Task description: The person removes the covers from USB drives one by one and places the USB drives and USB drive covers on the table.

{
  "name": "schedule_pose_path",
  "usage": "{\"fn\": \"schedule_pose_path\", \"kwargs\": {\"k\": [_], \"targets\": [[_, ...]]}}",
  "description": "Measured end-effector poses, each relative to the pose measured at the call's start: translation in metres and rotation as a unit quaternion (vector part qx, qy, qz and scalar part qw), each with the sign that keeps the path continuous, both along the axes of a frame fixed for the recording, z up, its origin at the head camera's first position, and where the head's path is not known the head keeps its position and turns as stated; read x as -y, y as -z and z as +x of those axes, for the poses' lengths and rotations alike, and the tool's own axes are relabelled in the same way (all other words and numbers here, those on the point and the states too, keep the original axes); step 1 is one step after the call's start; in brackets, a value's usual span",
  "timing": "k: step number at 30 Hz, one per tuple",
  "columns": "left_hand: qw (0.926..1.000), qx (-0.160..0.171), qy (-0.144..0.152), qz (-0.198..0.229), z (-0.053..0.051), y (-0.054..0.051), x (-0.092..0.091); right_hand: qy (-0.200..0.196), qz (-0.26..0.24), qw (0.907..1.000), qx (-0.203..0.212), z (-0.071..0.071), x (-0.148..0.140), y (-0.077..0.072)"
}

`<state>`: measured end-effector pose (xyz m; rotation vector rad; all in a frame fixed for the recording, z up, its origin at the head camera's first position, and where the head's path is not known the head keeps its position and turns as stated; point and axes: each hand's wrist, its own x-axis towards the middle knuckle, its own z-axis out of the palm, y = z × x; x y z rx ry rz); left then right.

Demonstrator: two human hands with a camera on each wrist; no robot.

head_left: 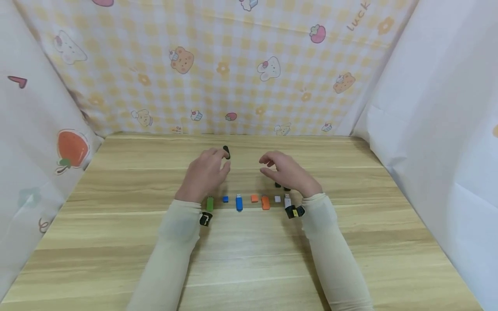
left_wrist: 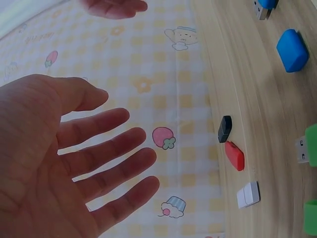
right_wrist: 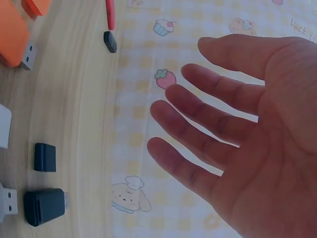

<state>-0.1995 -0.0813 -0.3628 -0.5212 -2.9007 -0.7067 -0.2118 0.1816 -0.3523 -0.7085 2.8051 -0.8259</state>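
My left hand point(head_left: 206, 172) hovers over the table with its fingers loosely spread, holding nothing. My right hand point(head_left: 288, 170) hovers likewise, apart from it, with nothing in its grasp. Below them lies a row of USB sticks: green point(head_left: 210, 203), blue point(head_left: 239, 203), orange point(head_left: 265, 202) and white point(head_left: 287, 201). Among these are a blue cap point(head_left: 225, 199), an orange cap point(head_left: 254, 198) and a white cap point(head_left: 277, 199). A black USB stick point(right_wrist: 44, 206) and its black cap point(right_wrist: 45, 157) lie by the right hand. The left wrist view shows a green cap point(left_wrist: 310, 218).
Farther back on the wooden table point(head_left: 116, 242) lie small red point(left_wrist: 235, 155), black point(left_wrist: 225, 129) and white point(left_wrist: 247, 194) pieces, partly hidden by the left hand in the head view. A checked cloth point(head_left: 233, 86) hangs behind; white cloth point(head_left: 439, 108) stands at the sides.
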Motion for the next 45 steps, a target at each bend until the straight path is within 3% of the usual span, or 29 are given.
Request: {"fn": "schedule_pose_path", "kwargs": {"k": [10, 19, 31, 45], "targets": [[0.9997, -0.024, -0.009, -0.004, 0.001, 0.0, -0.003, 0.006, 0.004, 0.9996, -0.028, -0.006, 0.009, 0.003], [0.9998, -0.014, -0.012, -0.002, 0.001, -0.003, -0.002, -0.005, 0.037, 0.9982, -0.046, -0.02, 0.023, -0.01], [0.9993, -0.004, -0.034, 0.015, 0.0, -0.004, 0.004, -0.071, 0.127, 0.9885, -0.042, -0.062, 0.062, -0.012], [0.999, -0.001, -0.034, 0.027, 0.0, -0.005, 0.009, -0.065, 0.178, 0.9817, 0.024, -0.108, 0.091, 0.005]]}}
